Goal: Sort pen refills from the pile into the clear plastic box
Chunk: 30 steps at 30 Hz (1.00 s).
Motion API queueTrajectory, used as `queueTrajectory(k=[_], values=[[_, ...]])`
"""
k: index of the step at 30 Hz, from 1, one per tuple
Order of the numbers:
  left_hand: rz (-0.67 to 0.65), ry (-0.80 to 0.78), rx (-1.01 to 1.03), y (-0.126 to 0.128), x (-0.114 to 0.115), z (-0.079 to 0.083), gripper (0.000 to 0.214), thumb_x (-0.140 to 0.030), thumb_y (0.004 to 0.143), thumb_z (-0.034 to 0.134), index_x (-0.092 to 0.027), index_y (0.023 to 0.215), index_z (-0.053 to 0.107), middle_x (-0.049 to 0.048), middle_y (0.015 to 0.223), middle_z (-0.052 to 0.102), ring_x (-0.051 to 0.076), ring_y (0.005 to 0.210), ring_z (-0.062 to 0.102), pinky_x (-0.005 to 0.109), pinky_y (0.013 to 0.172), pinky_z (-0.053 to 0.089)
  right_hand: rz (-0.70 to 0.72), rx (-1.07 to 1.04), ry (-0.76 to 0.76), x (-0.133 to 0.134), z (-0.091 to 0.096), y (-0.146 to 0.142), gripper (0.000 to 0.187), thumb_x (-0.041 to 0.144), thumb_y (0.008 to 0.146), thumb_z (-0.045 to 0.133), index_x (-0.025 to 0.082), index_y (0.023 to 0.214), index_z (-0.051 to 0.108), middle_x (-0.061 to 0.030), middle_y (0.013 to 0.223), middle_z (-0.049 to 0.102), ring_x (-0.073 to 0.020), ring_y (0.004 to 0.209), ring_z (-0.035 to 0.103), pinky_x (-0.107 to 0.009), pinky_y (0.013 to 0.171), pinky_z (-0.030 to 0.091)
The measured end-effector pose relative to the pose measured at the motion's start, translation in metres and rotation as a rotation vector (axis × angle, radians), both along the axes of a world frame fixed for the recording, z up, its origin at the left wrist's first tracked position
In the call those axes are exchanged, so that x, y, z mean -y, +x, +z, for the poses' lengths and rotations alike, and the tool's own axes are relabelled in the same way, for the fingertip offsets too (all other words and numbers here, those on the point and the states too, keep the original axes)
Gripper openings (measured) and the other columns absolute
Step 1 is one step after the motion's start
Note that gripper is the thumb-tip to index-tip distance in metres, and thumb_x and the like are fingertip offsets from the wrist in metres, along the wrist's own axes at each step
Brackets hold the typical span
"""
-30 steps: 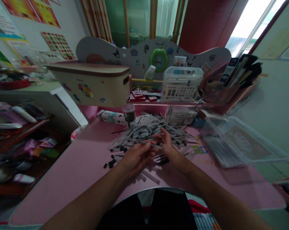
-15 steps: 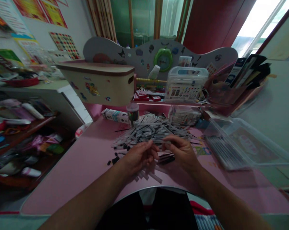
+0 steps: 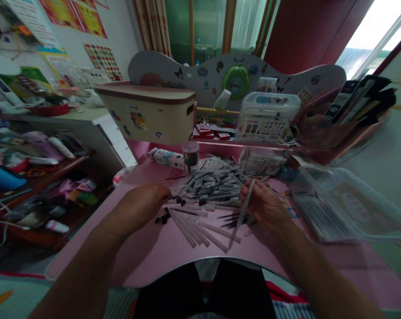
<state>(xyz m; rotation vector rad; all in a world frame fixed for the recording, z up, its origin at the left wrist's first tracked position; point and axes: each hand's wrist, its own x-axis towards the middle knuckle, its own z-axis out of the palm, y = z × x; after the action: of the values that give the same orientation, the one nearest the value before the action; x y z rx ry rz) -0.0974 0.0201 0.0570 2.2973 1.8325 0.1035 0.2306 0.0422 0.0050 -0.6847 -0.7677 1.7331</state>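
My right hand (image 3: 263, 201) grips a slim translucent plastic tube (image 3: 243, 217), tilted with its lower end towards the desk's front edge. On the left, my left hand (image 3: 150, 199) is closed, fingertips pressed together beside the small black caps (image 3: 180, 200); whatever it may pinch is hidden. Between the hands several loose clear tubes (image 3: 190, 230) lie fanned out on the pink desk. Thin dark sticks (image 3: 230, 219) rest close to my right hand. Behind them spreads a large heap of grey and white tubes (image 3: 214, 181).
A transparent open box (image 3: 356, 208) sits at the right, next to a row of grey tubes (image 3: 320, 217). At the back stand a round clear jar (image 3: 190, 155), a long carton (image 3: 167, 158) and a cream bin (image 3: 147, 119) on the shelf. The pink desk (image 3: 130, 266) has a curved front edge.
My hands have moved apart: the left went left to the black caps, the right slightly right. A tube now shows clearly in my right hand. The view has turned a little left.
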Motion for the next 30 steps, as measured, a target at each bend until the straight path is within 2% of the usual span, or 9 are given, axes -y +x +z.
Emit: queueTrajectory(k=[3,6,10,15,21,26,30], values=[[-0.05,-0.08,-0.082,-0.011,0.0,-0.02,0.033,-0.018,0.084,0.049,-0.022,0.103,0.075,0.0093,0.102,0.075,0.028,0.092,0.069,0.036,0.078,0.047,0.044,-0.018,-0.013,0.002,-0.001,0.0,0.027,0.033,0.074,0.081,0.018,0.089,0.064,0.0021,0.071,0.062,-0.01,0.059,0.059,-0.021,0.053,0.053],[-0.133,-0.131,-0.069,-0.017,-0.003,-0.032,0.032,-0.018,0.086,0.05,-0.021,0.106,0.074,0.0086,0.105,0.074,0.024,0.094,0.069,0.031,0.081,0.047,0.068,-0.033,-0.004,0.002,-0.003,-0.001,0.024,0.03,0.076,0.079,0.017,0.09,0.065,0.0026,0.068,0.059,-0.0088,0.056,0.055,-0.02,0.049,0.049],[-0.193,-0.117,-0.093,-0.019,-0.01,-0.042,0.026,-0.02,0.086,0.052,-0.021,0.098,0.075,0.0073,0.097,0.072,0.022,0.088,0.067,0.028,0.077,0.046,0.093,-0.025,0.01,0.003,-0.006,-0.003,0.022,0.03,0.078,0.077,0.016,0.09,0.065,0.0025,0.067,0.058,-0.0085,0.055,0.054,-0.02,0.049,0.048],[-0.182,-0.113,-0.082,-0.021,-0.015,-0.048,0.024,-0.018,0.083,0.053,-0.021,0.093,0.074,0.0058,0.093,0.071,0.021,0.085,0.066,0.027,0.074,0.044,0.093,0.007,0.045,0.004,-0.004,-0.003,0.028,0.035,0.077,0.078,0.019,0.096,0.064,0.0033,0.07,0.057,-0.0093,0.053,0.056,-0.022,0.049,0.048],[-0.13,-0.113,-0.038,-0.018,-0.014,-0.041,0.025,-0.018,0.08,0.052,-0.02,0.092,0.074,0.0071,0.093,0.074,0.02,0.082,0.067,0.027,0.074,0.044,0.089,0.086,0.047,0.005,-0.003,-0.001,0.028,0.037,0.08,0.074,0.019,0.101,0.067,0.003,0.071,0.057,-0.0037,0.042,0.041,-0.015,0.036,0.031],[-0.065,-0.125,0.022,-0.016,-0.015,-0.025,0.021,-0.024,0.079,0.053,-0.021,0.084,0.073,0.0051,0.082,0.075,0.021,0.075,0.068,0.028,0.068,0.044,0.096,0.156,0.038,0.006,-0.002,-0.004,0.027,0.031,0.074,0.074,0.014,0.095,0.071,-0.0002,0.072,0.058,-0.0049,0.047,0.044,-0.015,0.037,0.032],[-0.11,-0.084,0.289,-0.003,-0.011,-0.014,0.018,-0.027,0.08,0.055,-0.021,0.084,0.071,0.0031,0.08,0.074,0.019,0.074,0.067,0.027,0.07,0.046,0.127,0.19,0.034,0.009,0.0,-0.006,0.027,0.03,0.071,0.075,0.014,0.093,0.072,-0.0004,0.07,0.059,-0.0064,0.05,0.048,-0.016,0.041,0.035]])
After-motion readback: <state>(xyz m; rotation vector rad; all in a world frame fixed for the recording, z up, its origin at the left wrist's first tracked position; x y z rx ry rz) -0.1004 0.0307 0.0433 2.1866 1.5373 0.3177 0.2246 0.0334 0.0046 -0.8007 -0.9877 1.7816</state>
